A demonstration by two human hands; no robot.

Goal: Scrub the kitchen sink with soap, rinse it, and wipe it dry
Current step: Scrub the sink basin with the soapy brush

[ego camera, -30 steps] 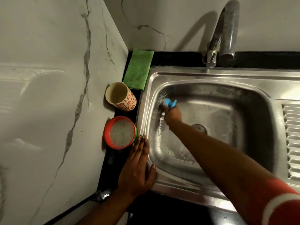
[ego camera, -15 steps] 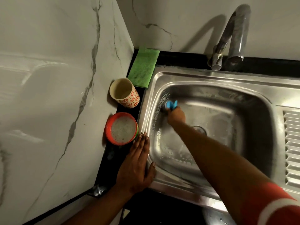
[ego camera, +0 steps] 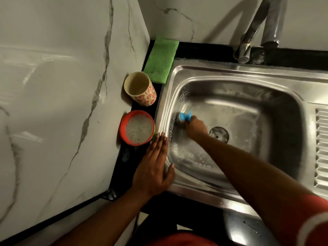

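Observation:
The steel sink (ego camera: 248, 71) has soap suds along its left wall and floor. Inside the basin, my right hand (ego camera: 197, 127) grips a blue-handled scrubber (ego camera: 185, 116) and presses it against the left wall, near the drain (ego camera: 219, 134). My left hand (ego camera: 155, 166) lies flat with straight fingers on the sink's front-left rim and the black counter. A red bowl of soapy water (ego camera: 137, 128) stands just left of the sink, close to my left fingertips.
A cream cup with red flowers (ego camera: 140, 88) stands behind the bowl, and a green cloth (ego camera: 161, 60) lies in the back corner. The tap (ego camera: 257, 31) rises at the back right. Marble walls close in the left and back. A ribbed drainboard (ego camera: 321, 148) lies right.
My right hand has slid the scrubber down the left wall of the basin toward me. The left hand stays flat on the rim. The camera has shifted slightly.

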